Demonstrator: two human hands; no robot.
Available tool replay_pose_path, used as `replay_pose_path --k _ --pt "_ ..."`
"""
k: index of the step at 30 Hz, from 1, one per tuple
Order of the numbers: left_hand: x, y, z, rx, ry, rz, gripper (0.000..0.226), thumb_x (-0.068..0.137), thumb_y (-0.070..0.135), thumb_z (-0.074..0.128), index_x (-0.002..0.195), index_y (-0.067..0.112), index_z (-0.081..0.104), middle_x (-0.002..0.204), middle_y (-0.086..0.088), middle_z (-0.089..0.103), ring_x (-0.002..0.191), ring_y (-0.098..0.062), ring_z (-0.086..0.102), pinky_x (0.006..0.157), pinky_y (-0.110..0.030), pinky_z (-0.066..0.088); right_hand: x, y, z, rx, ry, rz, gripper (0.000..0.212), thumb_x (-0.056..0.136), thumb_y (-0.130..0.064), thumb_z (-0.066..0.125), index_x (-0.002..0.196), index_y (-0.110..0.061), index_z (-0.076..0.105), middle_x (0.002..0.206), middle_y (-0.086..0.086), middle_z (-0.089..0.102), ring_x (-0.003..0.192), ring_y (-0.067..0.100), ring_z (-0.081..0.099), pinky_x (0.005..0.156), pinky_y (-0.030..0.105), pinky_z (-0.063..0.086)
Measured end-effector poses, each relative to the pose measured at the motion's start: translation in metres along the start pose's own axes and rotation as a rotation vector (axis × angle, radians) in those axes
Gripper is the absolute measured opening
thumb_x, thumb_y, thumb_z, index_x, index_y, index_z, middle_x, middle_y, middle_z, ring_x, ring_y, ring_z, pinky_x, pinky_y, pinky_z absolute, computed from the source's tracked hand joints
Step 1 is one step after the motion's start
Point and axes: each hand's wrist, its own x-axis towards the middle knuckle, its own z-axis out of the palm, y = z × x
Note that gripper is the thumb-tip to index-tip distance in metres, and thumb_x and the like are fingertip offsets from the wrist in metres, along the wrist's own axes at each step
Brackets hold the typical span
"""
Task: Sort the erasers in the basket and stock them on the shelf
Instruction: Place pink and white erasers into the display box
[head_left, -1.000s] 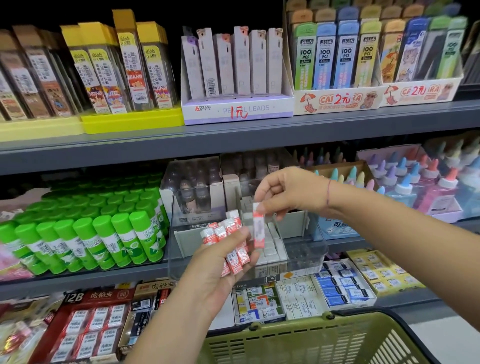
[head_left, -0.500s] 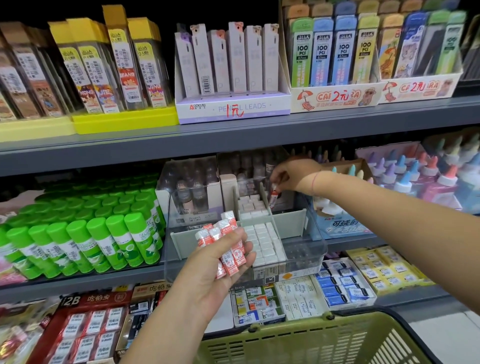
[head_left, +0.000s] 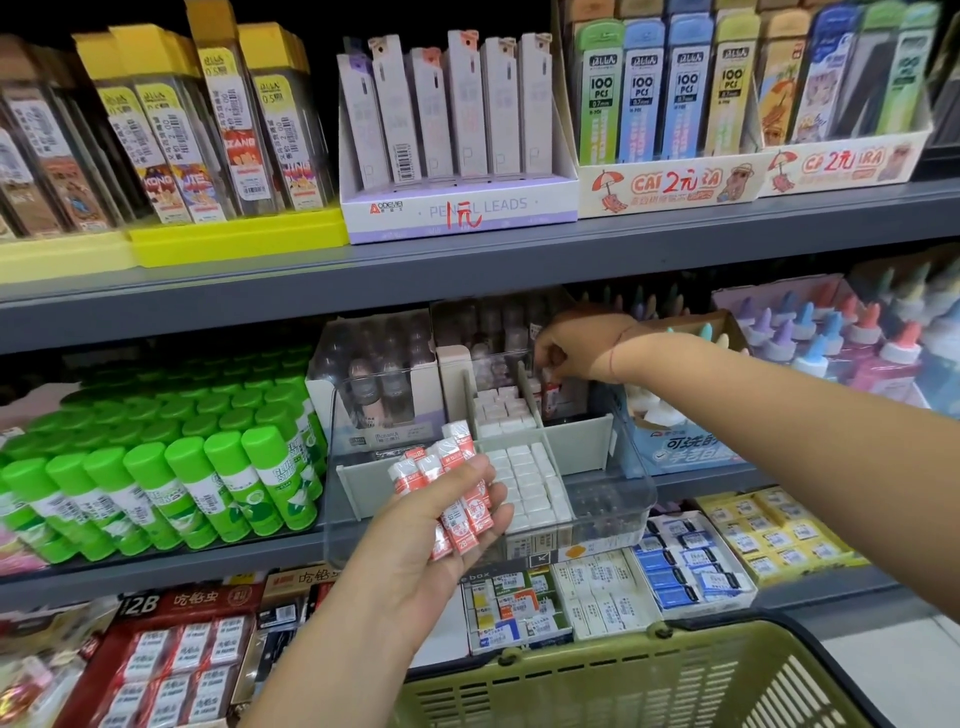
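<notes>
Nearest the camera, the rim of an olive-green basket fills the bottom edge. What lies inside it is out of view.

Just above it, the left hand is turned palm up. Its fingers are curled round a bundle of red-and-white erasers, and the thumb lies across their lower ends. The erasers fan out upward and overlap the front of a clear divided bin. Below the hand, on the bottom shelf, lie flat boxes of packaged erasers in red, white, blue and yellow wrapping.

The clear divided bin stands on the middle shelf. Its front middle compartment and the one behind it are packed with rows of white erasers, while the front right compartment looks bare. Green-capped glue sticks stand in a dense block to the left of the bin.

Farther in, the right hand reaches over the bin into its back right compartment. The fingertips point down, pressed together, and pinch the top of a single eraser with a red-and-white sleeve. That eraser stands upright just right of the divider. A thin red thread circles the wrist. Right of the arm stand liquid glue bottles with pastel caps.

Farthest off, the top shelf carries a pencil-leads display box. To its left are tall clear lead cases in yellow trays, and to its right are pastel 100-piece lead tubes.
</notes>
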Motion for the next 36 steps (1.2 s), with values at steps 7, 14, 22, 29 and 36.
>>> replay_pose_path --k 7,14,22,29,36 --pt "-0.002 0.0 0.001 -0.002 0.003 0.0 0.061 0.049 0.009 0.08 0.106 -0.002 0.064 0.09 -0.019 0.073 0.077 -0.027 0.072 0.055 -0.031 0.057 0.001 0.003 0.015 -0.069 0.089 -0.041 0.01 0.083 -0.026 0.066 0.083 -0.032 0.059 0.085 -0.009 0.053 0.08 0.017 0.052 0.066 0.023 0.035" --pt "-0.003 0.0 0.001 -0.001 0.006 -0.003 0.056 0.052 0.008 0.079 0.104 -0.002 0.064 0.09 -0.019 0.072 0.077 -0.027 0.072 0.055 -0.031 0.057 -0.002 0.005 0.021 -0.08 0.134 -0.06 0.002 0.084 -0.028 0.065 0.084 -0.028 0.063 0.083 -0.007 0.051 0.076 0.016 0.048 0.063 0.022 0.031" --pt "-0.005 0.0 0.002 0.007 -0.043 -0.029 0.052 0.051 0.008 0.08 0.099 -0.004 0.066 0.094 -0.022 0.072 0.081 -0.03 0.072 0.057 -0.032 0.057 -0.033 -0.006 -0.002 0.188 0.181 -0.027 0.022 0.086 -0.038 0.065 0.101 -0.024 0.071 0.104 -0.006 0.07 0.097 0.015 0.063 0.086 0.025 0.047" --pt "-0.008 -0.004 0.007 0.122 -0.106 -0.021 0.039 0.056 0.012 0.08 0.092 0.0 0.072 0.097 -0.022 0.072 0.084 -0.028 0.072 0.056 -0.028 0.058 -0.085 -0.067 -0.009 1.007 -0.155 -0.246 0.008 0.085 -0.021 0.068 0.089 -0.015 0.072 0.075 0.001 0.07 0.059 0.004 0.06 0.055 0.017 0.049" --pt "-0.011 0.002 0.007 0.067 -0.104 0.0 0.048 0.06 0.011 0.077 0.104 -0.002 0.064 0.099 -0.021 0.072 0.085 -0.027 0.072 0.059 -0.029 0.058 -0.085 -0.038 -0.032 1.147 -0.04 -0.074 0.006 0.084 -0.011 0.067 0.088 -0.007 0.069 0.073 0.003 0.071 0.063 0.012 0.065 0.058 0.015 0.053"
